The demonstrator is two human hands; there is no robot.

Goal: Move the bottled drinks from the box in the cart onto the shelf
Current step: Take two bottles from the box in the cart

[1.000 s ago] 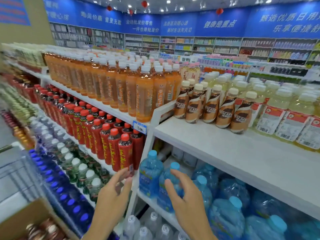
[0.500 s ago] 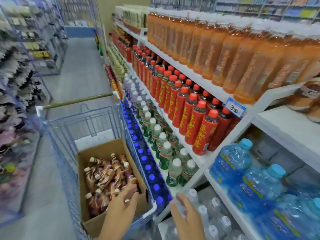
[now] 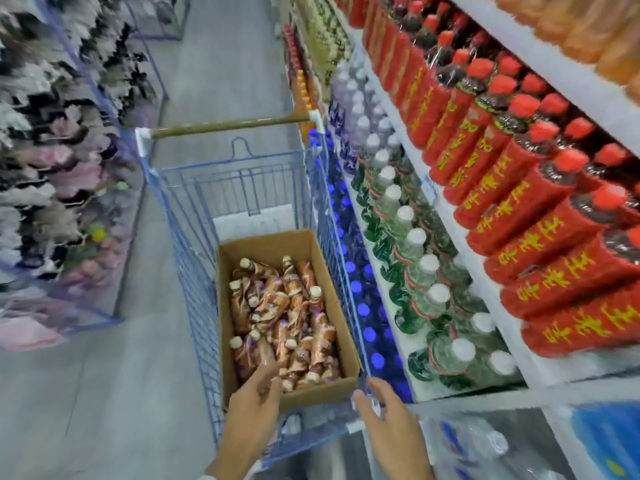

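Note:
A cardboard box [image 3: 325, 393] stands in the blue wire cart [image 3: 242, 178], holding several brown coffee bottles with white caps [image 3: 287, 313] lying loose. My left hand [image 3: 258, 389] reaches over the box's near edge, fingers straight, just above the nearest bottles, holding nothing. My right hand [image 3: 384, 410] hovers open at the cart's near right corner, beside the box. The shelf [image 3: 491, 271] rises on the right, filled with drinks.
Red-capped red bottles [image 3: 519, 188], green bottles with white caps [image 3: 415, 271] and blue-capped bottles [image 3: 363, 310] fill the shelf rows right of the cart. Orange drinks sit on the top row. The cart handle [image 3: 228, 125] lies at the far end. A goods rack [image 3: 52, 168] lines the left aisle side.
The view has swung from the shelf down and left to the cart. Both hands moved from the shelf toward the box; the left hand now reaches over its near edge.

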